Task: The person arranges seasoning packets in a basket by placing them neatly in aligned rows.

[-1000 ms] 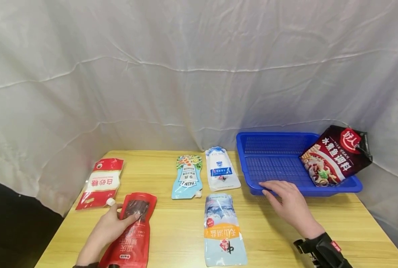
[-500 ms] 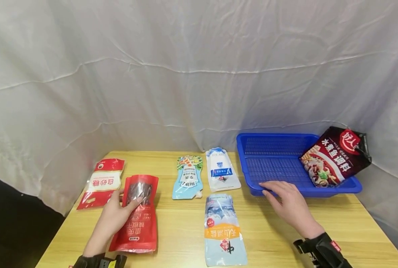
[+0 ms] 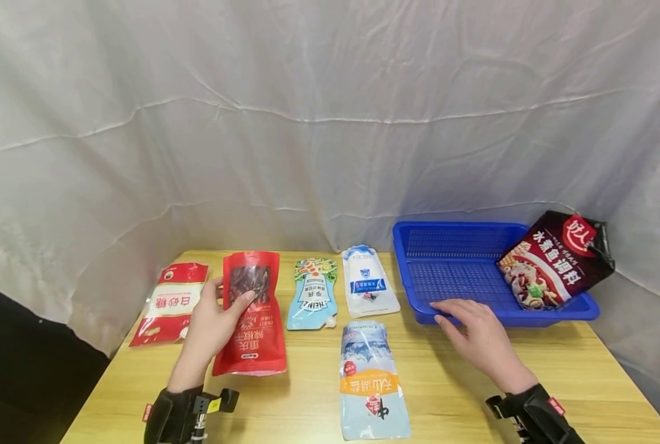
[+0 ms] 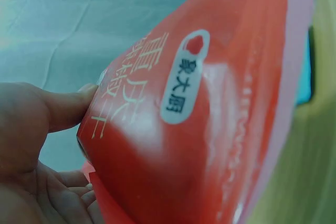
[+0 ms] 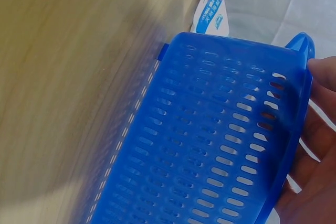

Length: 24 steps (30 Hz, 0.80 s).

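One red dried-chili pouch (image 3: 260, 336): we pinch it in the left hand (image 3: 210, 324) over the desk (image 3: 291, 407), between sugar bag (image 3: 170, 302) and Heinz pouch (image 3: 312, 296). One blue basket (image 3: 446, 280): our right hand (image 3: 481, 342) pinches its rim.

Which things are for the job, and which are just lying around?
Probably the job:
red pouch, held by the left hand
blue basket, held by the right hand
dark packet, partly in the basket

Just lying about, it seems:
red-and-white bag
Heinz pouch
white pouch
orange-banded pouch
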Tool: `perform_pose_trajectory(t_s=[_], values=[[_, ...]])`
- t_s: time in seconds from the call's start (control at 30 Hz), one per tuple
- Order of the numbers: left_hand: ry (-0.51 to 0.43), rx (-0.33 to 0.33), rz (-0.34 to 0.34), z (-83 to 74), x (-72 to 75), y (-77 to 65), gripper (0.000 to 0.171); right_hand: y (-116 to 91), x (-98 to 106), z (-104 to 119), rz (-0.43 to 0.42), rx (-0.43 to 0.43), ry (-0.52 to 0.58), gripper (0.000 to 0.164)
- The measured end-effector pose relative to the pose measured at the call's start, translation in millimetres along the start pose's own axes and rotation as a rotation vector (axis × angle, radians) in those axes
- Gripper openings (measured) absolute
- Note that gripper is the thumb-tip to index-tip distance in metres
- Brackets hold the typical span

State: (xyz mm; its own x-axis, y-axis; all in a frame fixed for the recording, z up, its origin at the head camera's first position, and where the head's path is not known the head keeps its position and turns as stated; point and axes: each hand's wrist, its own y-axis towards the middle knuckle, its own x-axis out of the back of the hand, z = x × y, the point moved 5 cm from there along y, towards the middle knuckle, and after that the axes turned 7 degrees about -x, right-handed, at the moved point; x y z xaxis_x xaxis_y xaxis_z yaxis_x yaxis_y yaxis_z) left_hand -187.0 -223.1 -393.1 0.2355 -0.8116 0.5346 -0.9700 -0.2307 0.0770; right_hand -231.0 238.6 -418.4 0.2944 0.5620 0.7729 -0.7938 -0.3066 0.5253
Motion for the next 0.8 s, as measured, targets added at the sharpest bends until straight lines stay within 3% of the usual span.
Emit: perform_pose_trajectory(t_s=[0.47, 0.8], values=[[-0.205, -0.113, -0.038, -47.7, -33.9, 12.5, 0.074, 6, -1, 5, 0.04, -0.047, 0.005, 0.037], [-0.283, -0.188, -0.018, -62.6, -72.1, 8.6, 0.063, 10, -6, 27, -0.013, -0.039, 0.07, 0.048]])
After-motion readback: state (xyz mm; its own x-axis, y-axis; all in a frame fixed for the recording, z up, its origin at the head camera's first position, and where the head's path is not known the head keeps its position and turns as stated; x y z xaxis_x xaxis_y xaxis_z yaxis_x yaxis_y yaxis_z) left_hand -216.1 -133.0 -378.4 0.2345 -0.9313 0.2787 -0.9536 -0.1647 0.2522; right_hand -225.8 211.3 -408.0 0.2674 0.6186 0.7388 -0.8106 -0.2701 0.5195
